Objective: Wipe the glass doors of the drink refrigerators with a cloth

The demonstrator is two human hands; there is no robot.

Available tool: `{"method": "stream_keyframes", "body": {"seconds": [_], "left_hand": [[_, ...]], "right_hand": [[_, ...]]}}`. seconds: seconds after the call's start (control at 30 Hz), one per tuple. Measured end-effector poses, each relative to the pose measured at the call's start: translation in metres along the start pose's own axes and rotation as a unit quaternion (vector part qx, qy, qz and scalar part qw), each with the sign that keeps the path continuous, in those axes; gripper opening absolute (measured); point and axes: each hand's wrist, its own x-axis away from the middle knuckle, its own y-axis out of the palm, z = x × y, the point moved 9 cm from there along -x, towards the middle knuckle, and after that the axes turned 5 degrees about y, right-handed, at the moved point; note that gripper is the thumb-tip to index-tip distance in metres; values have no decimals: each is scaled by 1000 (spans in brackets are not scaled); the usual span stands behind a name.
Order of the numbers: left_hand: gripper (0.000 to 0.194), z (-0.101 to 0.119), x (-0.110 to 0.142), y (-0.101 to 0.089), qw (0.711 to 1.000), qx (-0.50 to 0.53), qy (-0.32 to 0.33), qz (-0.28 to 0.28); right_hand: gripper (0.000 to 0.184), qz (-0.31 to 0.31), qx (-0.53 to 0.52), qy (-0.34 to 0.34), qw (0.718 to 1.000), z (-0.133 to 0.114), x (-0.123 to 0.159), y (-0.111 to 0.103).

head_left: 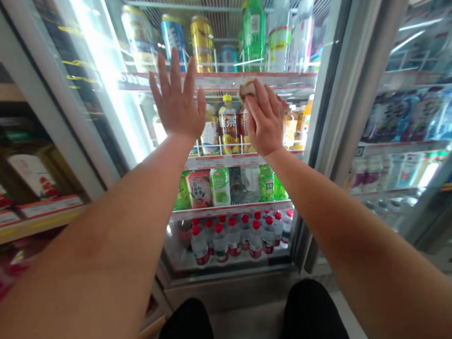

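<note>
A drinks cooler fills the view in front of me, its shelves seen through a glass door. My left hand (180, 102) lies flat toward the glass on the left, fingers spread, with nothing in it. To its right, my right hand (265, 116) presses a crumpled, light brownish cloth (247, 87) toward the glass, just below the upper shelf edge. Part of the cloth is hidden under the fingers. Behind the hands stand a yellow-capped tea bottle (229, 121) and other bottled drinks.
Above are cans (202, 42) and a green bottle (254, 32); below, cartons (220, 186) and red-capped water bottles (221, 243). A metal door frame (356, 95) rises at right, beside another stocked cooler. Shelved oil-coloured bottles (29, 167) stand at left. My knees (187, 324) are close below.
</note>
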Motion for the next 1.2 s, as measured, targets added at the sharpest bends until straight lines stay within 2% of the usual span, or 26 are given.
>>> {"method": "stream_keyframes", "body": {"seconds": [0.13,0.17,0.2,0.3,0.37,0.5,0.53,0.57,0.67,0.73,0.77,0.83,0.9,0.93,1.0,1.13,1.2], "left_hand": [[63,-3,0,0,999,34,0,20],[63,-4,0,0,999,39,2,23],[63,-4,0,0,999,41,4,23],[63,-3,1,1,999,27,8,17],[63,-2,1,0,1000,18,5,16],[63,-1,1,-2,1000,-1,-5,7],[63,0,1,-2,1000,-6,-5,4],[64,0,2,-2,1000,-8,-4,2],[63,1,3,-2,1000,6,7,10],[62,-1,3,-1,999,26,9,17],[62,-2,2,-1,999,32,8,18],[63,-4,2,2,999,30,1,12],[64,-6,1,3,1000,24,-10,6],[65,-7,1,4,1000,23,-14,4],[66,-6,1,3,1000,29,-9,5],[65,-4,2,2,998,56,10,19],[66,-5,1,3,998,59,3,17]], "right_hand": [[46,-93,-12,-136,986,-26,10,13],[46,-103,-14,-148,983,-29,12,14],[46,-98,-14,-138,986,-27,11,14],[49,-28,-7,-36,999,-8,5,5],[50,-18,-5,-32,999,-7,5,4],[46,-117,-10,-184,976,-34,19,21],[46,-116,-9,-181,977,-33,18,22],[46,-94,-7,-148,984,-26,15,20],[49,36,-1,20,999,6,7,1],[50,72,3,64,995,14,9,-5],[50,59,4,50,997,10,9,-4],[47,-16,-1,-34,999,-9,11,5],[45,-98,-8,-124,987,-29,18,14],[44,-122,-9,-145,982,-35,21,16],[44,-116,-2,-120,986,-32,19,14],[48,-19,8,8,1000,-7,11,2],[49,-24,1,4,1000,-8,11,4]]}}
